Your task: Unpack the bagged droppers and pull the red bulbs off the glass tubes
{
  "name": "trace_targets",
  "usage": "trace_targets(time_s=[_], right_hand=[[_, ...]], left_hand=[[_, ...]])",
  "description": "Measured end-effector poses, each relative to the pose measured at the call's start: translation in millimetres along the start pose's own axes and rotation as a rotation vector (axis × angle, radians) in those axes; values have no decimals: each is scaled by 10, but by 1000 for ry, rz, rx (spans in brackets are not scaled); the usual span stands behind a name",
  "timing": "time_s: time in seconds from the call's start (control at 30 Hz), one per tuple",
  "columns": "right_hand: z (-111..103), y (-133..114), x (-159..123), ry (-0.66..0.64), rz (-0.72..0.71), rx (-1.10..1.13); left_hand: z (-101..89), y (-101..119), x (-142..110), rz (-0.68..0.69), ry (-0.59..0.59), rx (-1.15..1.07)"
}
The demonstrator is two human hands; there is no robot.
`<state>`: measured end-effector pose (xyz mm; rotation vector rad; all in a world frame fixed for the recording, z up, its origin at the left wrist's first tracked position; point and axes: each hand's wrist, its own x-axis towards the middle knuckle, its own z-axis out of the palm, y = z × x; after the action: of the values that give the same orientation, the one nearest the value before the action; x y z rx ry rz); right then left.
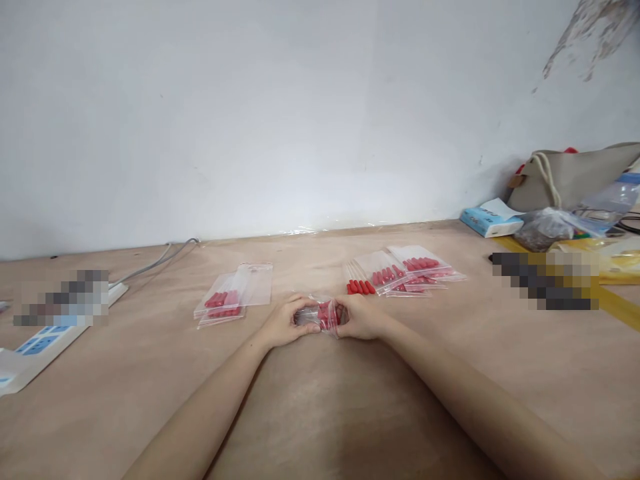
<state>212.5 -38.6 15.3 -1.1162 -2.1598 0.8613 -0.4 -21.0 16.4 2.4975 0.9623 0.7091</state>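
A small clear zip bag (320, 315) with red pieces inside is held between both my hands at the middle of the brown table (320, 413). My left hand (286, 323) pinches its left end and my right hand (361, 317) grips its right end, fingers closed on the plastic. Just beyond my right hand lie a few loose red pieces (360, 287). Behind them a fanned pile of filled bags (410, 270) rests on the table. To the left of my hands lies a smaller stack of bags (233, 297) with red pieces.
A white power strip (45, 343) with a grey cable (155, 263) lies at the left edge. At the far right stand a beige bag (575, 175), a blue tissue pack (490, 220) and plastic bags (550, 227). A white wall closes the back.
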Motion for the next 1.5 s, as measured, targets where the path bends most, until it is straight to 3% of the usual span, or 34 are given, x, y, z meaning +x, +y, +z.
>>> trace_targets(time_s=[0.17, 0.33, 0.9, 1.0, 1.23, 1.37, 1.5], right_hand=[[7, 51, 3, 61, 113, 153], [-89, -17, -53, 46, 50, 63], [-127, -21, -79, -8, 73, 56], [-167, 43, -62, -11, 90, 158], [-241, 137, -51, -89, 250, 683], [-272, 135, -50, -89, 267, 656], [-548, 161, -99, -66, 326, 637]], left_hand=[[-3, 13, 0, -23, 1, -7], [-14, 29, 3, -42, -11, -17], [-15, 29, 2, -35, -14, -32], [-15, 36, 0, -47, -8, -18], [-4, 26, -4, -60, -9, 1], [-7, 19, -3, -54, -12, 15], [-12, 18, -5, -62, -14, 1]])
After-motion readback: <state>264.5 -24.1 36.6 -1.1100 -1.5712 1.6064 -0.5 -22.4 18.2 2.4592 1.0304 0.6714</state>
